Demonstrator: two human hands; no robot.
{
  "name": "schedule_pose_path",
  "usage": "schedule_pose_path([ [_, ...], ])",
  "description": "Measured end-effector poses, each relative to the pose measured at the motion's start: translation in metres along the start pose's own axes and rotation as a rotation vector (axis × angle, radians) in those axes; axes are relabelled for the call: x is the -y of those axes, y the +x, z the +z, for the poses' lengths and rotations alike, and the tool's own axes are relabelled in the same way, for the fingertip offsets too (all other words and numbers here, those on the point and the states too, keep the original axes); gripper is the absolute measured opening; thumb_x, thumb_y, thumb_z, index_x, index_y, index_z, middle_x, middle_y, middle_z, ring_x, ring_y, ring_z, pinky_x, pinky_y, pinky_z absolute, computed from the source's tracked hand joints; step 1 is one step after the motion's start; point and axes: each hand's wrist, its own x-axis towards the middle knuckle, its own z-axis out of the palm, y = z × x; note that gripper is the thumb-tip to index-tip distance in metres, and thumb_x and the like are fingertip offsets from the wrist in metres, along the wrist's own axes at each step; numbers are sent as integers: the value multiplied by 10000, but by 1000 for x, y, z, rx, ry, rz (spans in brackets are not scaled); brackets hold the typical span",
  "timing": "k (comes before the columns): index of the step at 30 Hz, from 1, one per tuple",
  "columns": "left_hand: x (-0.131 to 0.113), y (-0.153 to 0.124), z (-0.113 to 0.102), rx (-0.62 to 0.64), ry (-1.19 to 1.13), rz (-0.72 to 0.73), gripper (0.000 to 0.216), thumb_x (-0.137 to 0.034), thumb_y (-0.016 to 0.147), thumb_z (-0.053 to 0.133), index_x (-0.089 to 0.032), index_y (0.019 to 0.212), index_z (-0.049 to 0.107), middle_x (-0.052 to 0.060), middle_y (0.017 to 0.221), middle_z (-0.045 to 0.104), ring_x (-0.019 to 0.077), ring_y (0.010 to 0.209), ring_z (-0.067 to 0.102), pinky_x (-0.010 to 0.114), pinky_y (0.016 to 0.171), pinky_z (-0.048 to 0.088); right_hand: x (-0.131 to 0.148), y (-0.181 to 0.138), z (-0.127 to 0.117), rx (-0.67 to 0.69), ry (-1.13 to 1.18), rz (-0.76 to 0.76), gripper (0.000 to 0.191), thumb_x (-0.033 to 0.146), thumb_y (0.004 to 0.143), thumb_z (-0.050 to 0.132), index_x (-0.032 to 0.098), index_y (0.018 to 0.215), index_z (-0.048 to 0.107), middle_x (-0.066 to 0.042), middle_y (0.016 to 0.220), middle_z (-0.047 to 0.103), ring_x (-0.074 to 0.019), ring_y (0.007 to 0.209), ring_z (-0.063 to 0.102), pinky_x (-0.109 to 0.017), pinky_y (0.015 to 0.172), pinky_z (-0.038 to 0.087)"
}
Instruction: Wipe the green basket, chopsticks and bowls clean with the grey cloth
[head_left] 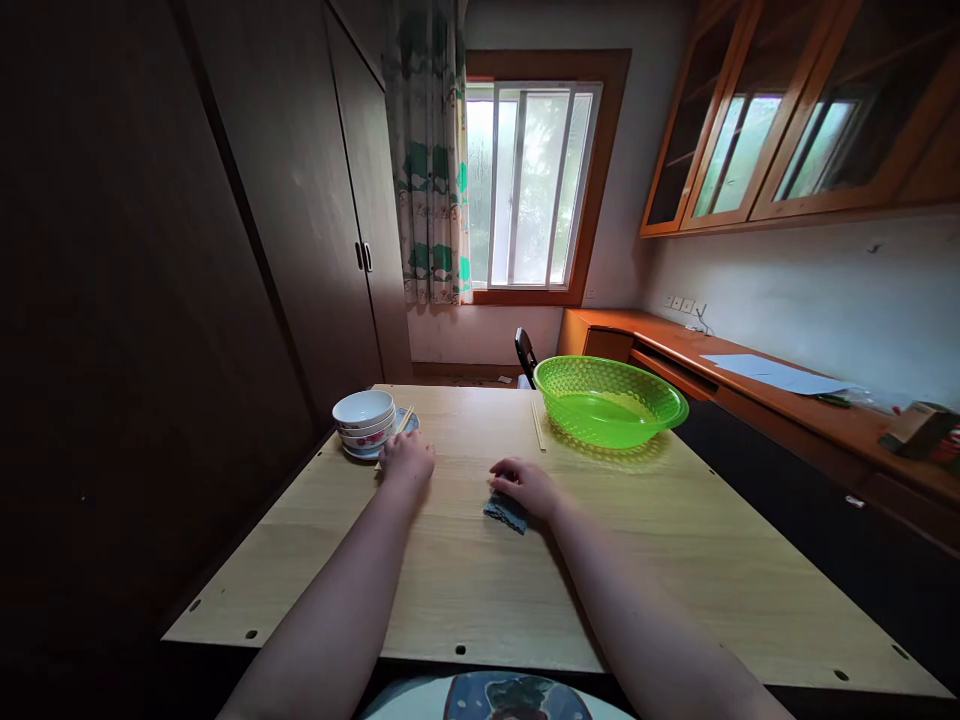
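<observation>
My right hand point(527, 484) lies on a small dark grey cloth point(506, 514) in the middle of the light wooden table point(465, 580), fingers curled over it. My left hand point(406, 457) rests by the stacked white bowls point(365, 418) on a blue saucer point(373, 449), its fingers closed round the near end of chopsticks point(403, 423) that lean on the saucer. A green plastic basin point(607, 399) stands at the far right of the table. Another chopstick point(538, 424) lies just left of the basin.
A dark wardrobe point(225, 250) stands along the left side. An orange-brown desk point(750, 385) with papers runs along the right wall under glass-door cabinets. A black chair back point(525, 353) shows beyond the table, below the window.
</observation>
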Motion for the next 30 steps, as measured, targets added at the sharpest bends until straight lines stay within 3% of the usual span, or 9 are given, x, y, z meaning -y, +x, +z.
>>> schedule_pose_path([
  [3,12,3,-2,22,68,-124,327,-324,826,542,-179,1110,613,217,1265,566,397,1222,468,543,990,365,9,-2,3,81,-75,-24,363,426,737,704,233,1045,699,-50,1072,686,-208,976,619,-322,868,460],
  [6,20,10,1,68,24,-175,319,-218,842,497,-165,1131,622,224,1275,565,397,1181,510,543,945,401,11,-3,1,113,-127,-3,431,366,714,725,231,1119,669,-56,1156,650,-208,1041,600,-325,923,441],
  [11,29,20,5,72,-37,-192,327,-114,842,451,-122,1082,673,253,1197,608,412,1122,558,521,879,438,6,0,-2,52,-212,65,465,335,725,704,204,1167,641,-75,1253,601,-221,1127,562,-311,964,406],
  [17,38,21,6,9,-187,-125,331,-101,831,485,-140,1090,688,216,1073,669,379,1101,575,469,890,431,-4,5,-1,-22,-360,286,395,347,774,652,181,1132,652,-112,1163,662,-237,1057,605,-296,856,424],
  [21,33,20,10,4,-370,-62,339,-31,769,513,-132,1039,691,184,1030,681,346,1104,565,426,921,411,-9,9,-3,-63,-407,477,298,383,808,608,172,1002,690,-143,1043,704,-257,958,644,-303,733,429],
  [25,9,12,25,83,-628,-4,323,-7,745,510,-167,968,680,108,1026,685,226,982,620,292,836,451,-17,13,-2,-177,-223,512,302,405,806,613,169,980,684,-142,1020,707,-251,935,647,-303,722,433],
  [28,-14,-2,41,159,-813,-19,349,-70,790,506,-191,1098,617,75,1009,665,147,803,634,220,663,456,-21,15,4,-278,64,506,298,405,772,657,161,944,662,-123,962,706,-227,872,647,-294,696,449],
  [30,-27,-13,50,263,-963,-82,348,-130,815,523,-179,1156,564,54,912,654,110,648,594,202,567,424,-22,16,10,-266,328,519,271,375,745,690,161,902,636,-102,884,699,-207,785,648,-285,644,461],
])
